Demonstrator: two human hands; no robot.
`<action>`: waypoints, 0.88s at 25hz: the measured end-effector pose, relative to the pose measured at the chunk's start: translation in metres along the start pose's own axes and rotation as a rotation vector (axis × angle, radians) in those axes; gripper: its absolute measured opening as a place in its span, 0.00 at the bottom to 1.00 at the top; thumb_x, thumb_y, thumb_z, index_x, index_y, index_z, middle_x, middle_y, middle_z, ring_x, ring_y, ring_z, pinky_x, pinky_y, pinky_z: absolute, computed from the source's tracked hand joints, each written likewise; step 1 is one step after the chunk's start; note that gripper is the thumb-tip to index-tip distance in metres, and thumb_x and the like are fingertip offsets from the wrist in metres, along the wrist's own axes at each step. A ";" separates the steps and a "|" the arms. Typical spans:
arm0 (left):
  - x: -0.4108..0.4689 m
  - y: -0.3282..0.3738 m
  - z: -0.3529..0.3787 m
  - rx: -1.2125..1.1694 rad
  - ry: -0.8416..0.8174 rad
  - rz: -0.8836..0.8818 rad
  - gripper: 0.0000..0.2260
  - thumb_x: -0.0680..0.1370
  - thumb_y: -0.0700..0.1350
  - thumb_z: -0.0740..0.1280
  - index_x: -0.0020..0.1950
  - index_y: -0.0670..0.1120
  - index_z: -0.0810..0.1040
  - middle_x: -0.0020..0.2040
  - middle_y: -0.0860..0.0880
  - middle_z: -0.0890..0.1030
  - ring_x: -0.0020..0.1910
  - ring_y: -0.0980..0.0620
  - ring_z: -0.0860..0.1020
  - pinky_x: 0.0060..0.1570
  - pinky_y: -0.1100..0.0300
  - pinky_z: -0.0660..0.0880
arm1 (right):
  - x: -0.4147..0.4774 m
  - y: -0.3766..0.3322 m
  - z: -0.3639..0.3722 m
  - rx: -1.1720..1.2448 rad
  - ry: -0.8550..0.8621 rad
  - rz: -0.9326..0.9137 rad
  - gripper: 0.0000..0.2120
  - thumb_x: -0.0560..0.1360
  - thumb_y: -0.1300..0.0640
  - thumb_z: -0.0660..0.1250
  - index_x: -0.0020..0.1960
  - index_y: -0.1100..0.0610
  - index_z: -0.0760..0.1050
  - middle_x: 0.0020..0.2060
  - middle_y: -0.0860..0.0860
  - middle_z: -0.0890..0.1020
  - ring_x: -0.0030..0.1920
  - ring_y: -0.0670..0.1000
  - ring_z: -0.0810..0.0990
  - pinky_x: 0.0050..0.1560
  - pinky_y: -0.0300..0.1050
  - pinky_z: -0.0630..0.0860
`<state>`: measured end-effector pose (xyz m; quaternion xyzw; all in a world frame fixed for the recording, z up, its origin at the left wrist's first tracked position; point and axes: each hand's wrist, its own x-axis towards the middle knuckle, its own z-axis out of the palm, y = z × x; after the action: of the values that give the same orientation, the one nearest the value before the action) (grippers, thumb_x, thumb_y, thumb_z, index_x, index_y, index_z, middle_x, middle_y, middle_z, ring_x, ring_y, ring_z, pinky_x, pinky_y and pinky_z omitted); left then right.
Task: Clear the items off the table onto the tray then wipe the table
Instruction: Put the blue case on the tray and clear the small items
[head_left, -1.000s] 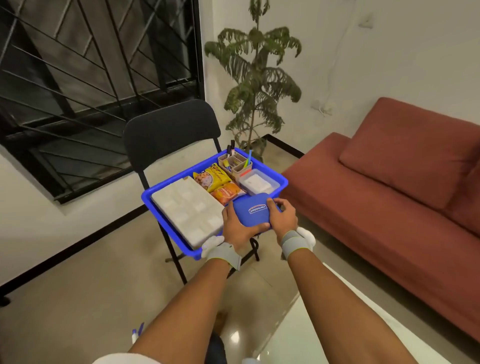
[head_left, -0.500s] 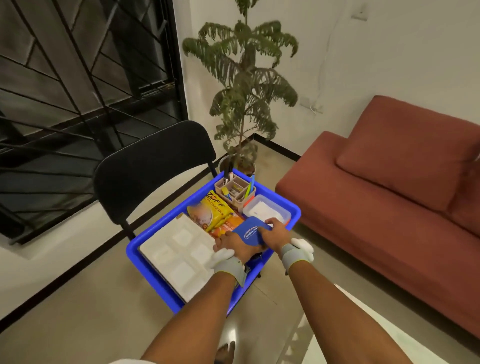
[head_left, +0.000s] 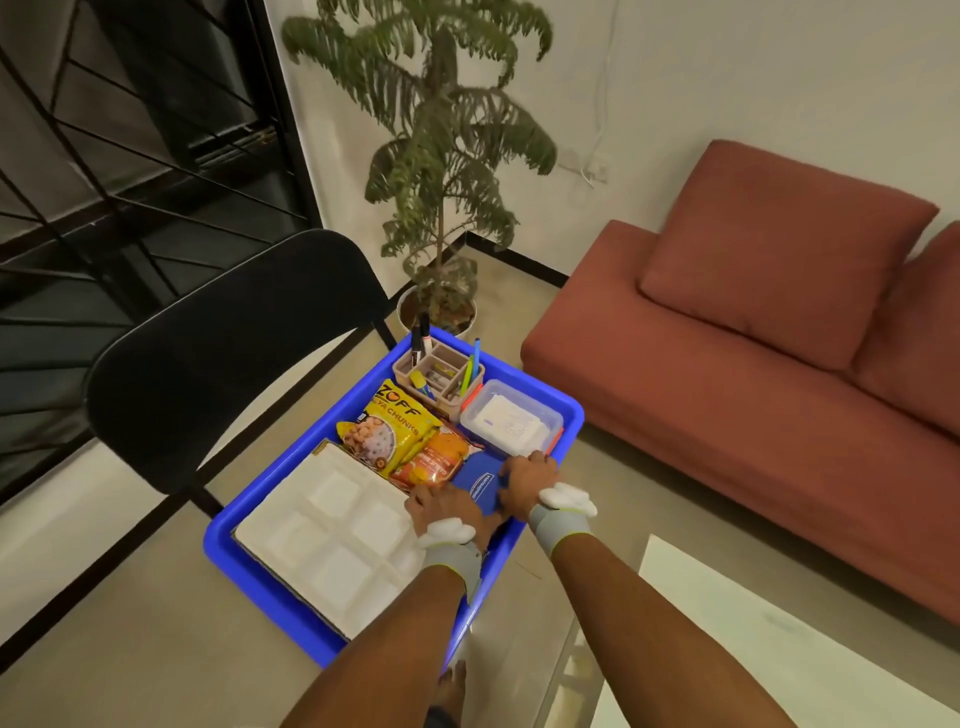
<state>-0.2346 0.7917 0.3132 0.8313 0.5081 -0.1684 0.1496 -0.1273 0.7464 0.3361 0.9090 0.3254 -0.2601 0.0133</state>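
A blue tray (head_left: 270, 499) rests on the seat of a black chair (head_left: 223, 353). In it lie a white compartment plate (head_left: 332, 535), a yellow snack packet (head_left: 392, 431), an orange packet (head_left: 436, 460), a pen holder (head_left: 439, 376) and a clear lidded box (head_left: 511, 423). A small blue box (head_left: 480, 483) sits low in the tray's near right corner. My left hand (head_left: 441, 512) grips its left side and my right hand (head_left: 527, 478) its right side. Both hands hide much of the box.
A potted plant (head_left: 441, 208) stands behind the tray. A red sofa (head_left: 753, 374) fills the right side. The glass table's corner (head_left: 727, 649) shows at the bottom right. A barred window (head_left: 130, 130) is at the left.
Both hands have lowered the blue box from above the tray's near edge down into its near right corner. My view has moved closer and tilted down over the tray.
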 end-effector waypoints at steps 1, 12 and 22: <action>0.002 0.001 0.004 0.018 0.025 0.013 0.36 0.69 0.69 0.63 0.65 0.43 0.70 0.63 0.43 0.72 0.64 0.42 0.66 0.66 0.47 0.59 | 0.000 0.000 0.004 -0.014 0.013 -0.010 0.18 0.75 0.54 0.64 0.64 0.52 0.73 0.63 0.57 0.73 0.64 0.61 0.71 0.63 0.51 0.70; 0.003 -0.004 0.000 0.059 0.138 0.125 0.14 0.80 0.52 0.57 0.55 0.48 0.78 0.52 0.48 0.81 0.56 0.46 0.76 0.63 0.49 0.61 | -0.008 -0.002 0.010 -0.093 0.025 -0.092 0.14 0.76 0.51 0.60 0.60 0.52 0.75 0.60 0.53 0.77 0.64 0.58 0.70 0.61 0.51 0.63; -0.072 0.053 0.004 -0.147 0.442 0.290 0.16 0.79 0.52 0.59 0.58 0.42 0.76 0.58 0.43 0.77 0.61 0.43 0.74 0.61 0.45 0.65 | -0.085 0.077 0.002 0.157 0.335 -0.065 0.16 0.76 0.53 0.59 0.62 0.54 0.73 0.65 0.52 0.73 0.65 0.57 0.70 0.60 0.49 0.64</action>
<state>-0.2181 0.7096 0.3449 0.8989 0.4148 0.0776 0.1177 -0.1375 0.6355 0.3645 0.9268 0.3312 -0.1301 -0.1203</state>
